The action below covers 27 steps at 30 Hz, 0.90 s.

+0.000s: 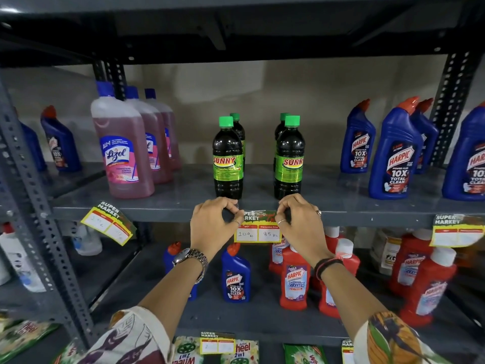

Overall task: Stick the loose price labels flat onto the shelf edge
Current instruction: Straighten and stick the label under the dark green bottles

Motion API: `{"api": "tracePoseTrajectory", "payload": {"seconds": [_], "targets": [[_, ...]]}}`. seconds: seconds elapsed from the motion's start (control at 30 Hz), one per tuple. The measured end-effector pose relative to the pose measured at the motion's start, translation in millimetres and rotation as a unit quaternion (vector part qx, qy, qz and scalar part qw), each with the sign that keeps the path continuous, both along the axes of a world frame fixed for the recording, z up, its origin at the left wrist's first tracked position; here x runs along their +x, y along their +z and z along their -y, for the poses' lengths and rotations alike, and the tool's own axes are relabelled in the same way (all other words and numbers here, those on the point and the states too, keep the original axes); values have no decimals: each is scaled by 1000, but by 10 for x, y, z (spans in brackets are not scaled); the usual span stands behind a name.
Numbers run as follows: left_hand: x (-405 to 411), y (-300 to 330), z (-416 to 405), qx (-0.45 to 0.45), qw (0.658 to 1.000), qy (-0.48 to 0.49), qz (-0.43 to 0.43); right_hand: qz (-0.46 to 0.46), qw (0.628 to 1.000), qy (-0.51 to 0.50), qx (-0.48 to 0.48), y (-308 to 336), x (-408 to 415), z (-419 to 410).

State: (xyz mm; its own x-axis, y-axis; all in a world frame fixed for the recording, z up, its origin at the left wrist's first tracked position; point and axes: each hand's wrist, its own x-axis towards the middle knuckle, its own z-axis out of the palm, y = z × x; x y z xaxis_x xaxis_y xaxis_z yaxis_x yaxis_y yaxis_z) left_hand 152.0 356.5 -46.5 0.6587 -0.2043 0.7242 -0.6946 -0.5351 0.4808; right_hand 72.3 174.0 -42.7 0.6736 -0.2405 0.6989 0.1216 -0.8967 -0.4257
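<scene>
At the shelf edge, both hands pinch price label

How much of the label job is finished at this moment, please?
Nothing looks finished yet. In hand: both hands, left hand and right hand, press the top corners of the middle label against the shelf edge. Left: the tilted left label and the curling right label.

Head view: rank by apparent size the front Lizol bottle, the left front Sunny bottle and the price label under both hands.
1. Front Lizol bottle, clearly largest.
2. Left front Sunny bottle, narrower and shorter.
3. Price label, smallest, though both hands partly cover it and it sits nearer the camera.
</scene>
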Motion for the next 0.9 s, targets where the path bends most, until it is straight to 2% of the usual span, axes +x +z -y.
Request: {"api": "tracePoseTrajectory", "payload": {"seconds": [0.27,0.7,0.83,0.9], "targets": [[14,18,113,10,999,46,2,31,996,-74,-45,16,108,-101],[35,-61,-60,47,999,-19,-10,8,998,46,46,43,11,61],[67,14,-319,78,993,-83,-38,-22,997,48,56,87,-58,84],[103,89,-559,98,992,-78,-10,-23,995,51,77,133,-95,32]]}}
